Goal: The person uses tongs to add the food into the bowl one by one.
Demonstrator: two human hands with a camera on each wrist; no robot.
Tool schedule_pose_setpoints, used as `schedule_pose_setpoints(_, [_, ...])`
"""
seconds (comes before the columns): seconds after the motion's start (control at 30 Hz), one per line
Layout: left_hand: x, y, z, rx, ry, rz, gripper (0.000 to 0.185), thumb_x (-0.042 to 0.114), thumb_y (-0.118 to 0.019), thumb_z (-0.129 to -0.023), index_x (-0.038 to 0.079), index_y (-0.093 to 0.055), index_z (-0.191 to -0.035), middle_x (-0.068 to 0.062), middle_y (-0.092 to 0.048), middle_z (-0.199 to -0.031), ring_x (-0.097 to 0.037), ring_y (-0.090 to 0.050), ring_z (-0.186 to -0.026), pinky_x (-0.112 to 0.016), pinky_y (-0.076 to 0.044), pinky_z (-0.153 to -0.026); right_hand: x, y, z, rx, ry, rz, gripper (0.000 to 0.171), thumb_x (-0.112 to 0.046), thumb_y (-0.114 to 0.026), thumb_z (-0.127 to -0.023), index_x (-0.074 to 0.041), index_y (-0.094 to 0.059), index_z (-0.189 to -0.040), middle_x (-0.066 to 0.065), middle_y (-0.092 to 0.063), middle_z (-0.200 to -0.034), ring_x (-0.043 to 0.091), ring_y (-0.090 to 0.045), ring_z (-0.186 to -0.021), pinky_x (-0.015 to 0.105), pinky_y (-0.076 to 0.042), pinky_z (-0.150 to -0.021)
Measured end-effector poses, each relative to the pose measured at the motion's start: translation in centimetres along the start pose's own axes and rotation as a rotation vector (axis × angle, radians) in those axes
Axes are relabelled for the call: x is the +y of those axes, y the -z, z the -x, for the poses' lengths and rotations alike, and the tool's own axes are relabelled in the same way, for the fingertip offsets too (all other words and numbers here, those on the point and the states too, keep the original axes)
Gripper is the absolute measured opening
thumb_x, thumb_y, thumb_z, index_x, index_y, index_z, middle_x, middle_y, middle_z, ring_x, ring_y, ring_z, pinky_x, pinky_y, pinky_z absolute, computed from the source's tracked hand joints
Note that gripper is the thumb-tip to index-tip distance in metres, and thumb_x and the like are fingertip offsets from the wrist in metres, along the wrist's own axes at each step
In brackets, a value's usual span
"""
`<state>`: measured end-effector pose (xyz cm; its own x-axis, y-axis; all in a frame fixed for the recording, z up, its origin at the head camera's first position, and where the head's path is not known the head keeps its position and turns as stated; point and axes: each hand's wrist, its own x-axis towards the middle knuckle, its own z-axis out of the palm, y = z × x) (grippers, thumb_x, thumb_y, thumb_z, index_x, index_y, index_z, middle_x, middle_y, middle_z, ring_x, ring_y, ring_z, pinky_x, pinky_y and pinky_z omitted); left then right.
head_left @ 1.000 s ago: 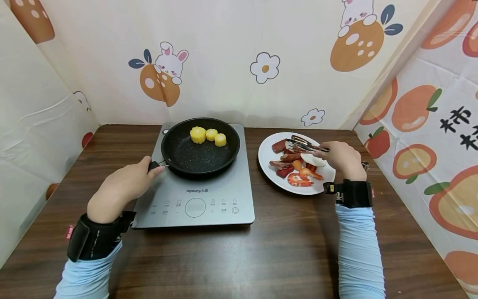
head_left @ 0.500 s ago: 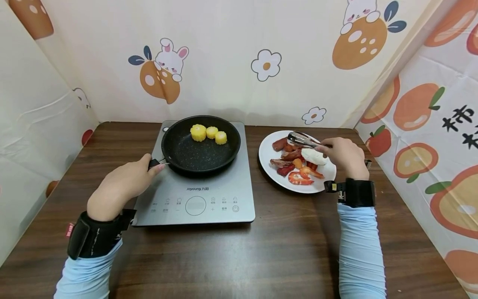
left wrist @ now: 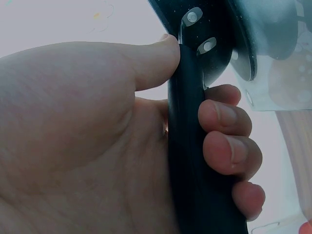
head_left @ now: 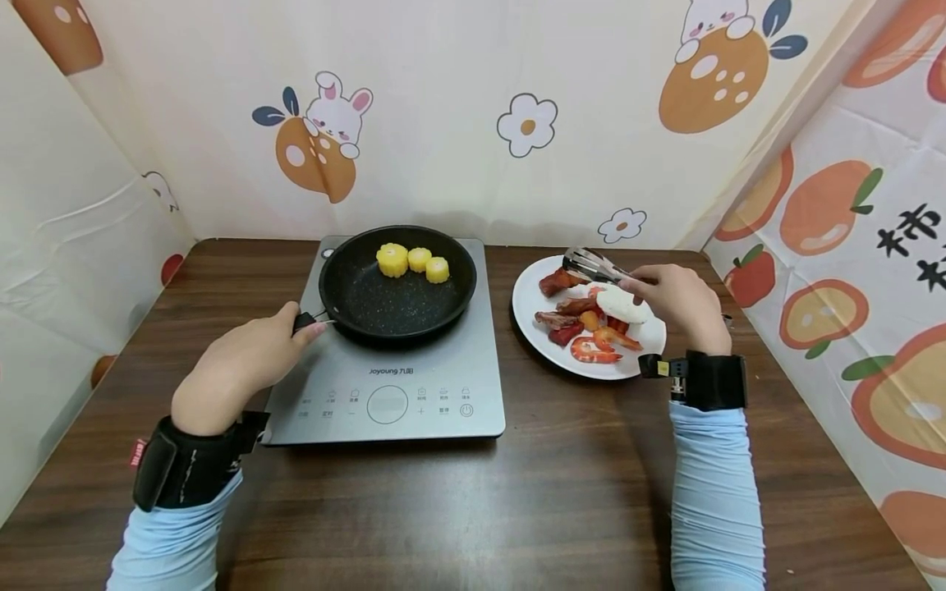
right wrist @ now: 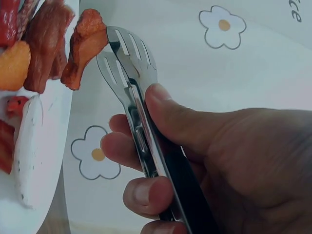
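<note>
My left hand [head_left: 247, 357] grips the black handle [left wrist: 187, 126] of a frying pan [head_left: 392, 308], thumb along its top. Three yellow corn pieces [head_left: 392, 260] lie at the pan's far side. Over a white plate [head_left: 525, 320] at the right, my right hand [head_left: 680, 304] holds metal food tongs [right wrist: 139, 112]. Their slotted tips are at a reddish-brown drumstick-like piece [right wrist: 85, 46]; whether they clamp it I cannot tell. Several other foods share the plate: brown meat pieces [right wrist: 48, 39], a halved-looking shrimp [head_left: 594, 351], and a white slice [head_left: 621, 305] with dark specks.
The pan rests on a silver induction cooker [head_left: 402, 402] with touch controls at its front. Both stand on a dark wooden table [head_left: 443, 517]. Patterned sheets enclose the back [head_left: 443, 98] and both sides.
My right hand and the tongs have risen slightly and shifted away from the white slice, which now shows more fully. The left hand, pan and corn have stayed in place.
</note>
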<state>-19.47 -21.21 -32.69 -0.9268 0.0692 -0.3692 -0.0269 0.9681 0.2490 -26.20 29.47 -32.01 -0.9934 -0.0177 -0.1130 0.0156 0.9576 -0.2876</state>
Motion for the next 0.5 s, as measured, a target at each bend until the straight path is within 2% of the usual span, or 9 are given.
schedule_pose_setpoints(0.17, [0.0,0.0,0.0,0.003,-0.005,0.000,0.083,0.055,-0.023,-0.109,-0.009,-0.008,-0.159,-0.041,-0.032,-0.153,-0.061,-0.042,-0.135,-0.073,-0.041,-0.099,-0.7,0.2,0.1,0.006,0.010,-0.020,0.053,-0.052,-0.047,-0.106,-0.008,-0.064,-0.131,0.021,-0.070,-0.109,0.035,-0.053,-0.095,0.040,-0.039,-0.069])
schedule_pose_setpoints(0.5, [0.1,0.1,0.1,-0.004,0.001,0.000,0.083,0.055,-0.024,-0.109,-0.009,-0.008,-0.159,-0.041,-0.030,-0.154,-0.061,-0.040,-0.136,-0.072,-0.041,-0.100,-2.6,0.0,0.5,0.082,0.057,-0.065,0.048,-0.054,-0.049,-0.105,-0.012,-0.068,-0.120,0.017,-0.069,-0.106,0.032,-0.053,-0.093,0.039,-0.034,-0.070])
